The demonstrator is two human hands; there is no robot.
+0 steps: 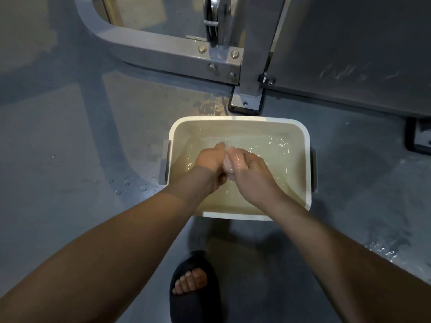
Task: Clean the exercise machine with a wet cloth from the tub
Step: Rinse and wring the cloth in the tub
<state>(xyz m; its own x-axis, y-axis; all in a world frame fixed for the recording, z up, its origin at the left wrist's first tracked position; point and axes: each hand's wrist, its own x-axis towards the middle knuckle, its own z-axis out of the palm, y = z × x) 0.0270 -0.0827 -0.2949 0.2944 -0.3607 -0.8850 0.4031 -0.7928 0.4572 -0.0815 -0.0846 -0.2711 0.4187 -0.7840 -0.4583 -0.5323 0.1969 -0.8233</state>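
A white rectangular tub with murky water stands on the grey floor in front of me. Both my hands are over the water inside it. My left hand and my right hand grip a small pale wet cloth bunched up between them; most of the cloth is hidden by my fingers. The grey steel frame of the exercise machine rises just beyond the tub, with bolts and a cable pulley at the top.
A black foot plate of the machine sits right behind the tub. A grey panel fills the upper right. Water drops lie on the floor left of the tub and at the right. My foot in a dark slipper stands below the tub.
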